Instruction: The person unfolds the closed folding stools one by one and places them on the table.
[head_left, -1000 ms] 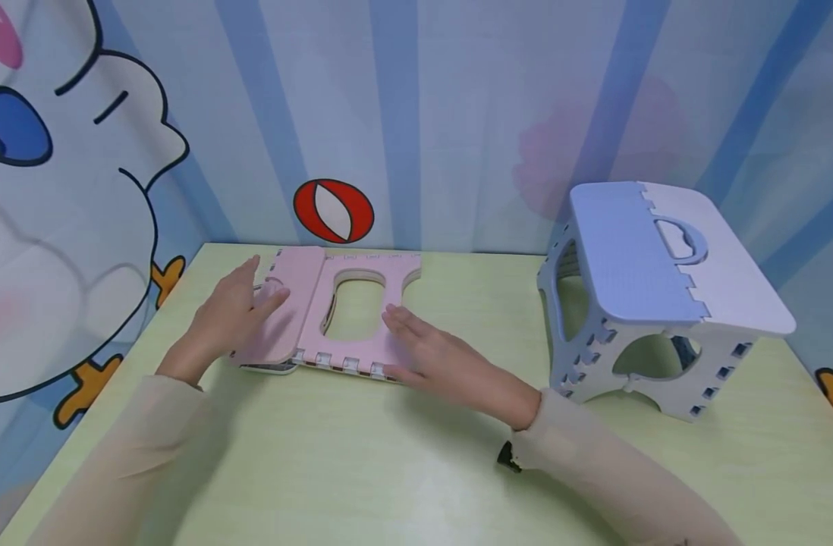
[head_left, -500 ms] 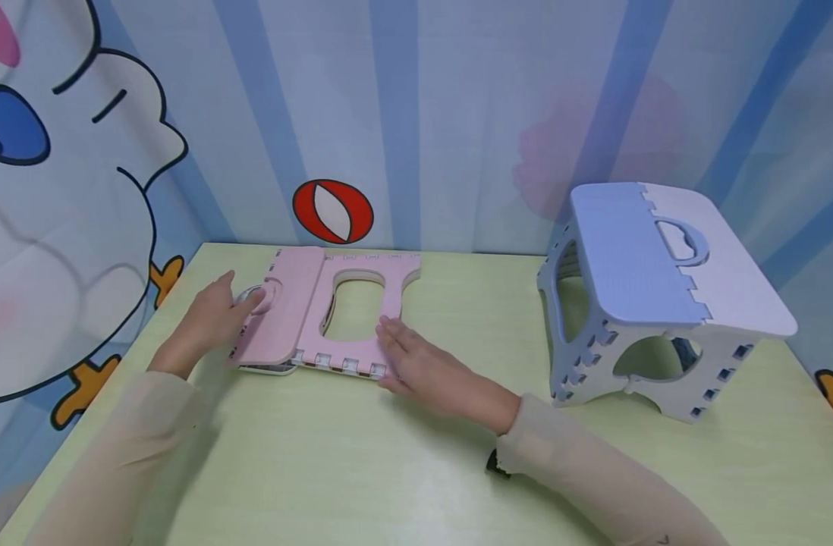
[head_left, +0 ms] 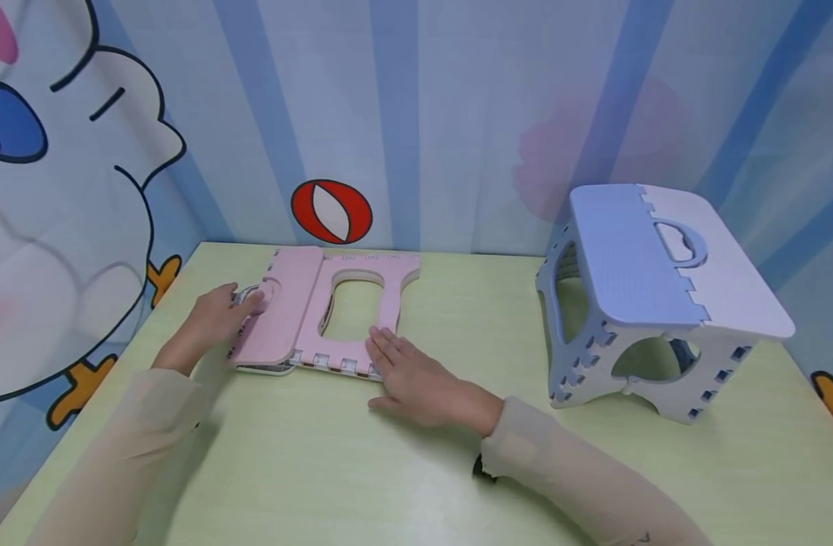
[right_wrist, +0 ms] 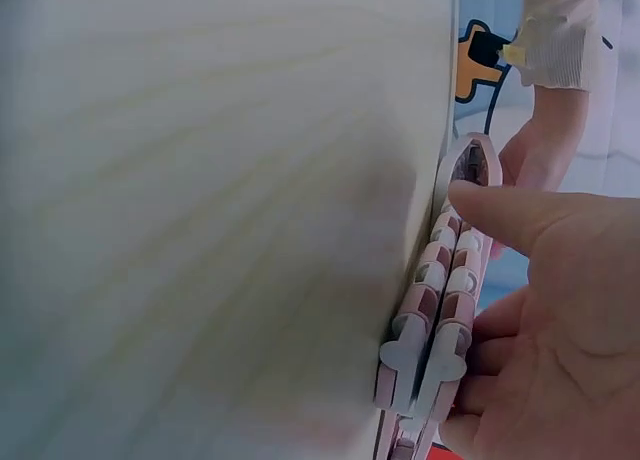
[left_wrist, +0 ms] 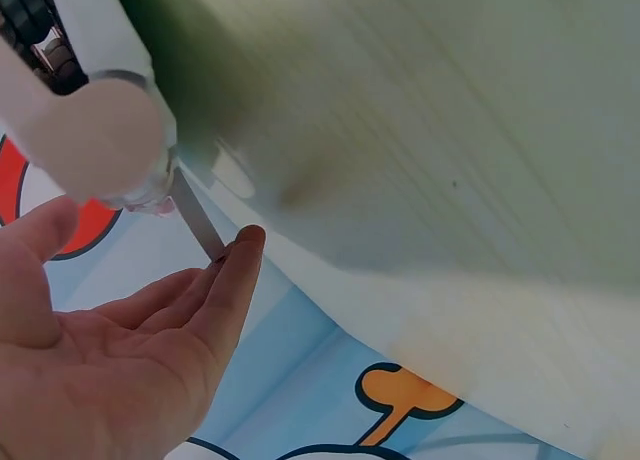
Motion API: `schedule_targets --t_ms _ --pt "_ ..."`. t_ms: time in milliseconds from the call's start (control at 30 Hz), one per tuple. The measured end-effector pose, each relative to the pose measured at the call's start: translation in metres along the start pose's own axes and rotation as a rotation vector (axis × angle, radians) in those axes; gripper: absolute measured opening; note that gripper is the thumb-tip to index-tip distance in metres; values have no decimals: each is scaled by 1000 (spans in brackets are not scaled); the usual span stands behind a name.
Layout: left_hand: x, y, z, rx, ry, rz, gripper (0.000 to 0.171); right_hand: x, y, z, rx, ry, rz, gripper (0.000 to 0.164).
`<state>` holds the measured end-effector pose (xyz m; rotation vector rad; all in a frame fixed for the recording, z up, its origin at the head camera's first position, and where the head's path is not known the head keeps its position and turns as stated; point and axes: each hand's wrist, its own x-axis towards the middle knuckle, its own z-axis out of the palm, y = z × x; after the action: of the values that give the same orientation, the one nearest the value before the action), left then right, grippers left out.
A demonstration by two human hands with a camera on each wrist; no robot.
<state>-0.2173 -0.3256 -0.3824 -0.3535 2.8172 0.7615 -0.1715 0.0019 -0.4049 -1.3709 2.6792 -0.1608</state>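
Observation:
A pink folding stool (head_left: 287, 315) lies folded flat on the table, its cut-out leg panel to the right. My left hand (head_left: 209, 320) is at its left edge, thumb over the round handle area and fingers beside the handle. In the left wrist view, the straight fingers of the left hand (left_wrist: 150, 360) touch a thin grey strip jutting from the stool (left_wrist: 95, 140). My right hand (head_left: 419, 383) rests its extended fingers on the leg panel's near right corner. Seen from the right wrist, the thumb of that hand (right_wrist: 570, 320) lies across the stool's hinged edge (right_wrist: 440, 290).
A blue and white folding stool (head_left: 652, 280) stands unfolded at the right, with a carry handle on top. The pale green table (head_left: 307, 462) meets a printed cartoon backdrop (head_left: 464, 121) at its back edge.
My left hand has slid left from the pink stool's top to its handle edge. The right hand has shifted nearer and a little left along the panel. The stools stay in place.

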Motion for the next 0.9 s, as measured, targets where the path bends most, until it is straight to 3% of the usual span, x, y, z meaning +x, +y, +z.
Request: schedule_targets --t_ms 233,400,667,900 --pt "1 1 -1 13 -1 28 85 2 -4 3 -26 -27 31 89" --pt "3 1 0 0 -11 5 83 4 -7 5 -30 -23 60 88" --pt "8 -1 0 -11 7 -16 82 5 -9 3 -85 -5 64 53" --pt "10 -1 2 -23 51 -16 76 4 -9 2 -106 -26 59 51"
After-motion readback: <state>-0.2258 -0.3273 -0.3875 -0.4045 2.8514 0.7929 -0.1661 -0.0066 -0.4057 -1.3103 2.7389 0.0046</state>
